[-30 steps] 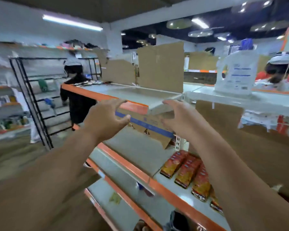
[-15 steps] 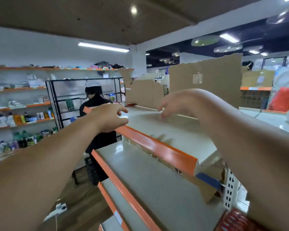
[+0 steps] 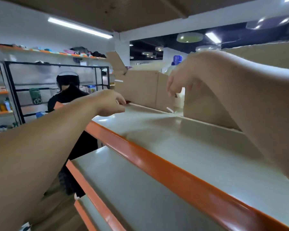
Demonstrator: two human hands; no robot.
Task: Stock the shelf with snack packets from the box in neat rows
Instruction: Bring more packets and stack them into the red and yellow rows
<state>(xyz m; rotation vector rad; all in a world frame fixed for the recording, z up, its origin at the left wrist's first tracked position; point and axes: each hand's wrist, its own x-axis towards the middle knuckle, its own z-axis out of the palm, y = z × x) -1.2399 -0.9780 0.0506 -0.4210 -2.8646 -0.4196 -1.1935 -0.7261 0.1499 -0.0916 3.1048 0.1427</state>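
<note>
Writing: the goods on the wall shelves were too blurred and small for us to read any brand or label.
Top shelf: we saw its pale board, with an orange front edge, run under both forearms.
Lower shelf: a second pale board with the same orange lip lay just below it.
Left hand: the left hand hovered over the far left end of the top shelf, fingers loosely curled and gripping nothing we could see.
Red thing: a small red sliver lay just beyond those fingertips; we could not tell what it was.
Right hand: the right hand hung above the back of the shelf, fingers drooping, relaxed and empty.
Backing: cardboard panels stood along the rear, with a white container in a gap between them.
Room: we noted a tube light, a black wire rack and another person in dark clothes beyond the shelving.
Change: a second earlier both hands were at the shelf's front edge, by a taped box, with red packets showing on a lower shelf. By now we had risen and reached over the top board, and box and packets had left our view.
</note>
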